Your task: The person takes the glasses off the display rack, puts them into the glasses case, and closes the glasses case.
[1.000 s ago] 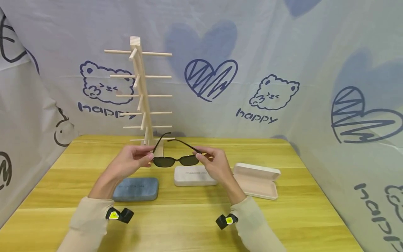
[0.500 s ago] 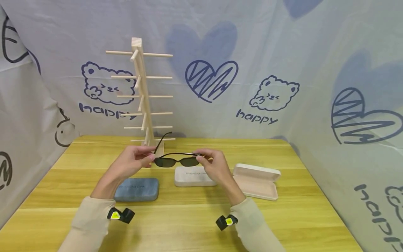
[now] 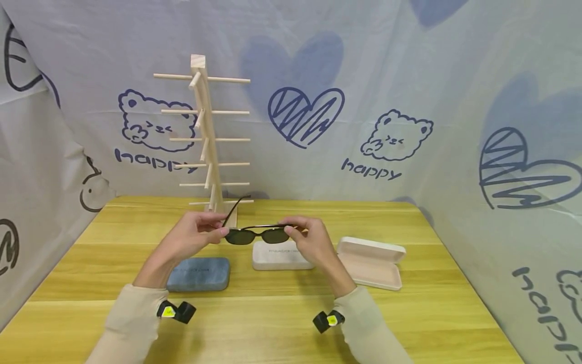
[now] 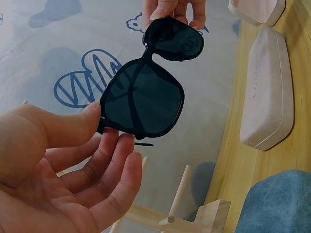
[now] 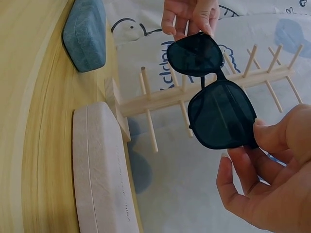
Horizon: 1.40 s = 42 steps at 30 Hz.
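Dark sunglasses [image 3: 275, 235] are held up between both hands above the table, lenses facing me. My left hand [image 3: 195, 233] pinches their left corner between thumb and fingers. At the opposite corner, my right hand [image 3: 311, 237] pinches the frame by the hinge. The right temple lies folded in behind the lenses, while the left temple still points away toward the rack. In the left wrist view, the folded temple shows through the dark lens [image 4: 146, 97]. The right wrist view has the near lens [image 5: 222, 115] right at my right thumb.
A wooden peg rack [image 3: 210, 136] stands at the back left. Below the hands lie a closed blue glasses case [image 3: 200, 274] and a closed white glasses case [image 3: 277, 258]. An open white case [image 3: 370, 268] sits on the wooden table [image 3: 254, 318] to the right.
The right temple has swung from pointing backward to folded behind the lenses. The sunglasses have shifted slightly right and down, with the left temple still out.
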{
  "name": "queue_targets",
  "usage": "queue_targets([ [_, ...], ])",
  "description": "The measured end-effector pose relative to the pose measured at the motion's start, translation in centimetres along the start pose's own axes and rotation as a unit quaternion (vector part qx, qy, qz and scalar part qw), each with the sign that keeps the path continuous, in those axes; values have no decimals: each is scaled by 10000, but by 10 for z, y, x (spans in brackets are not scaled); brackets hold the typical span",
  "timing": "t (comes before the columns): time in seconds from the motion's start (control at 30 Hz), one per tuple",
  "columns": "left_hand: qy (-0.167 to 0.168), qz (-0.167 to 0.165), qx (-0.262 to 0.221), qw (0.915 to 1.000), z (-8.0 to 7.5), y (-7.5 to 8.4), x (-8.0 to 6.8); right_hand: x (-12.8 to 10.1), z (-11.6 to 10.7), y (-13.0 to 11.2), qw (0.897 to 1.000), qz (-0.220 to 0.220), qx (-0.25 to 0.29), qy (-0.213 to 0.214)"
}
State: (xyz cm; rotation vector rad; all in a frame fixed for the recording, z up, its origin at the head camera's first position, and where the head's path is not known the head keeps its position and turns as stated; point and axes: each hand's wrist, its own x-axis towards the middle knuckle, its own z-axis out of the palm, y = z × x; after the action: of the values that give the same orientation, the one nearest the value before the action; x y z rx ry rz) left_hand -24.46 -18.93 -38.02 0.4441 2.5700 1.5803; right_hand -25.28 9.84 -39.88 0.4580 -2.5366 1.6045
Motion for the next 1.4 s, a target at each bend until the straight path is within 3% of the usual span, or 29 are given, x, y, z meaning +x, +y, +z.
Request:
queue_targets([
  [0.4,67,53,145,9999,4,-2,0,0,-1,0,9996,-171,-231,-27],
  [0.9,-58,331,208,9992,6,-5,-1,1,-1,1,9996,9,-277,-93],
  [1.4,-44,213,201,9996,11,-6,0,2,-2,8,9994,211,-180,203],
])
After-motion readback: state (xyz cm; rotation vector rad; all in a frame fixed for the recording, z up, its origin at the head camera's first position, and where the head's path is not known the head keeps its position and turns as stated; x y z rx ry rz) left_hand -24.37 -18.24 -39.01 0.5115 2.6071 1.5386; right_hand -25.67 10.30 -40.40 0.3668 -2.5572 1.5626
